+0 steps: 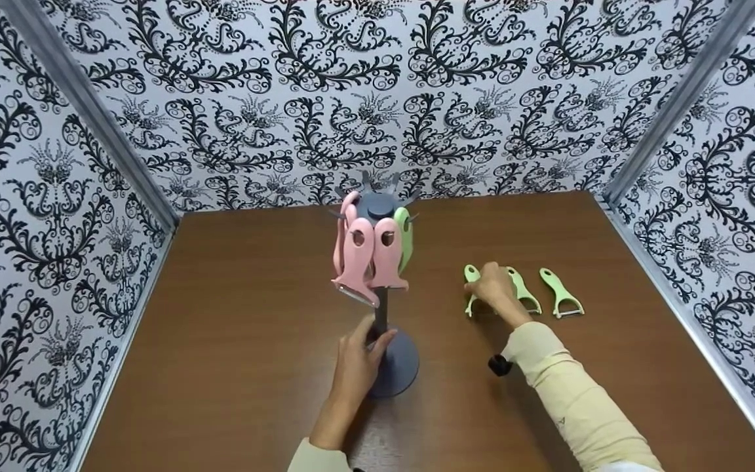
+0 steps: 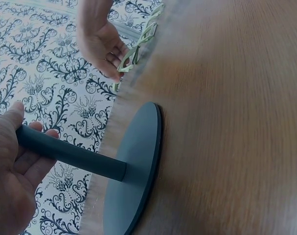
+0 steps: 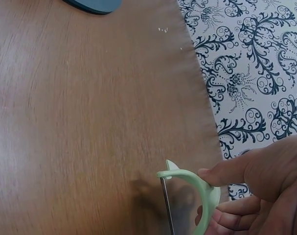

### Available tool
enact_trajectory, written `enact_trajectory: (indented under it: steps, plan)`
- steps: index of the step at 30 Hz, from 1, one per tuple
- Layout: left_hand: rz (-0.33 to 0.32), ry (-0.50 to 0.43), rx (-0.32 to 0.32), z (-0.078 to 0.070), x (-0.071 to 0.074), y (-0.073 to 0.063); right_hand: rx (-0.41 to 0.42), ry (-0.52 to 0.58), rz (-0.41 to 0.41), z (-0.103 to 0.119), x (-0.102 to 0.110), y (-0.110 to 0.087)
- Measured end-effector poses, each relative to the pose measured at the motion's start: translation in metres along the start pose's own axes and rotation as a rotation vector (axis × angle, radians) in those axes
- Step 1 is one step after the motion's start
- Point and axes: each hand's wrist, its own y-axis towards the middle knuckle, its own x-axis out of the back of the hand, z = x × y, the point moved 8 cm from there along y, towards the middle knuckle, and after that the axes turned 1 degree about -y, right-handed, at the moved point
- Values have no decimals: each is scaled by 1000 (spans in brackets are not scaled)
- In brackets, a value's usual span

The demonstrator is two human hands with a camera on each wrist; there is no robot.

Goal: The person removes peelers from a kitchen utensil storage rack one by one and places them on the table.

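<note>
A dark grey stand [image 1: 382, 313] with a round base [image 1: 398, 367] and hooks at its top stands mid-table. Pink peelers [image 1: 356, 259] and one green peeler [image 1: 406, 239] hang from its hooks. My left hand [image 1: 354, 364] grips the pole low down; in the left wrist view its thumb and fingers wrap the pole [image 2: 72, 152]. To the right, my right hand [image 1: 494, 286] pinches the leftmost of the green peelers at the table, and partly hides it. In the right wrist view this green peeler [image 3: 203, 196] is between thumb and fingers, its metal blade facing left.
Two more green peelers lie right of my right hand: one close beside it [image 1: 525, 295], the other [image 1: 561, 293] farther right. The brown wooden table [image 1: 240, 295] is bordered by patterned walls [image 1: 272, 92] at the back and sides.
</note>
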Motion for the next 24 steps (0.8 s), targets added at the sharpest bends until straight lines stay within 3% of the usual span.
enact_trajectory:
  steps: [19,24]
  plan:
    - [5,1,-43,-3,0,0,-4,-70,4,-8,-9,5]
    - [1,-10,-27,-2,1,1,4,-61,12,-8,-10,7]
